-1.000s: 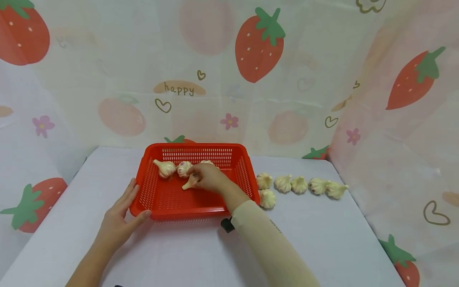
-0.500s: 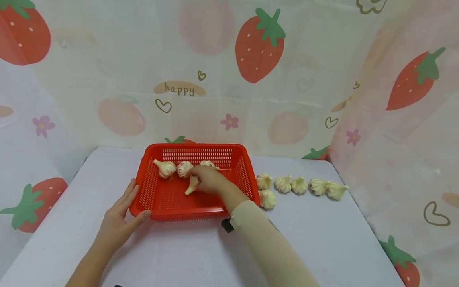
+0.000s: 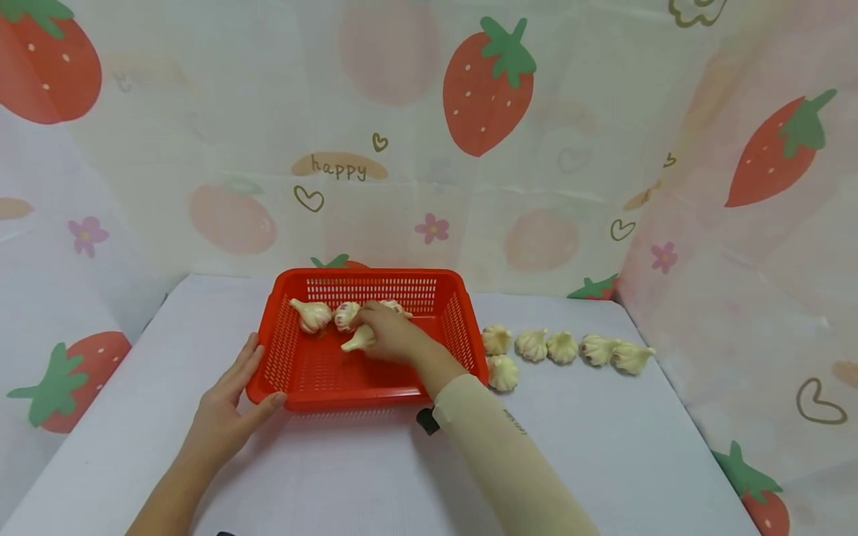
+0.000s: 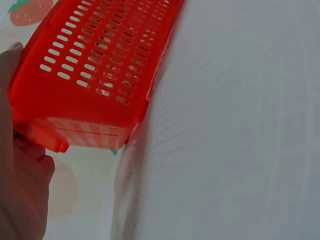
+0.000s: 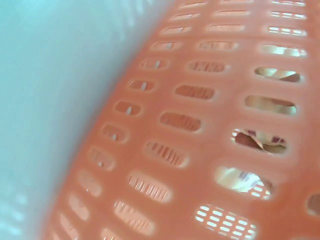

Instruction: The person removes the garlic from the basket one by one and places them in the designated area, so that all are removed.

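A red plastic basket (image 3: 322, 402) with slotted walls stands on the table. My left hand (image 3: 221, 420) rests at its near left corner, thumb at the front rim and fingers along the left side; the left wrist view shows this hand (image 4: 22, 185) beside the basket. Inside the basket my right hand (image 3: 389, 335) pinches a garlic bulb (image 3: 360, 339), its stem pointing left. Behind lie a garlic bulb (image 3: 312, 316) with its stem to the left, a second bulb (image 3: 345, 316), and a third one (image 3: 395, 307) partly hidden by the right hand. In the right wrist view, basket wall (image 5: 200, 145) fills most of the frame.
Several more garlic bulbs lie right of the basket: two close by its right wall (image 3: 497, 339), a pair (image 3: 532, 345) farther along, and another pair (image 3: 631, 357) towards the table's right edge. A strawberry-print cloth (image 3: 570, 149) hangs behind and at the sides.
The bulb in my right hand has turned: its stem swung down, then back to the left. My left hand has stayed at the basket corner.
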Motion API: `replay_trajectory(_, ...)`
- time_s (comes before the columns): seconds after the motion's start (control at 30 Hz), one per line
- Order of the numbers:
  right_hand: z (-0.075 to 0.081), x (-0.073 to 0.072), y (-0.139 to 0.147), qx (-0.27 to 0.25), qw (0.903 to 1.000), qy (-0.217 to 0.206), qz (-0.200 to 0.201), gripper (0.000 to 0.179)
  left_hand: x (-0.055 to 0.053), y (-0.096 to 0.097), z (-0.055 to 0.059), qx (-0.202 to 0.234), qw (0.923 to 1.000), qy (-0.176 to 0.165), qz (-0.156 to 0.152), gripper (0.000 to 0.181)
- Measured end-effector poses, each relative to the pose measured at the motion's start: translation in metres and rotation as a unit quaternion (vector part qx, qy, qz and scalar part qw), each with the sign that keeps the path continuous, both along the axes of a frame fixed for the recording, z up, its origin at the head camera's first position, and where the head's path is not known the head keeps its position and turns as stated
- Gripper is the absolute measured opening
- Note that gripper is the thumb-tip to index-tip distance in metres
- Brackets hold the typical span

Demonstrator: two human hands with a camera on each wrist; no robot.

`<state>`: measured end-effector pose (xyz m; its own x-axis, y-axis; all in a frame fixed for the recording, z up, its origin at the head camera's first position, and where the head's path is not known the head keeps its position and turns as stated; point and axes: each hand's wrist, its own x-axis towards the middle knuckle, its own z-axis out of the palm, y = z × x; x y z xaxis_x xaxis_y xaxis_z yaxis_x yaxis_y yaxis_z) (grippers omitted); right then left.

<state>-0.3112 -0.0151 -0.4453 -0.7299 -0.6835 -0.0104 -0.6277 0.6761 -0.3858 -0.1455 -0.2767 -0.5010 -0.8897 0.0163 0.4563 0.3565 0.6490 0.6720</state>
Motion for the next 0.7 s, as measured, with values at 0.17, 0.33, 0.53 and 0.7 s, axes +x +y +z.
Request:
replay_trajectory(0.17, -0.0019, -0.0029, 0.0023, -0.032, 0.9994, -0.013, -0.002, 0.042, 0.0014, 0.0008, 0.0015, 0.004, 1.0000, 0.002, -0.001, 0.087)
replay_trajectory(0.33, -0.0009, -0.0016, 0.0028, -0.057, 0.9980, -0.026, 0.005, 0.033, 0.0008, 0.0005, 0.0006, 0.004, 1.0000, 0.004, -0.001, 0.087)
replay_trajectory(0.53, 0.0018, 0.0020, 0.0024, -0.085, 0.9961, -0.018, 0.011, 0.024, 0.0001, -0.0004, -0.0017, 0.003, 1.0000, 0.008, -0.002, 0.088)
replay_trajectory(0.7, 0.0074, 0.0055, 0.0022, -0.091, 0.9957, 0.003, 0.018, 0.020, -0.0014, -0.0013, -0.0021, 0.002, 0.9999, 0.014, -0.003, 0.088)
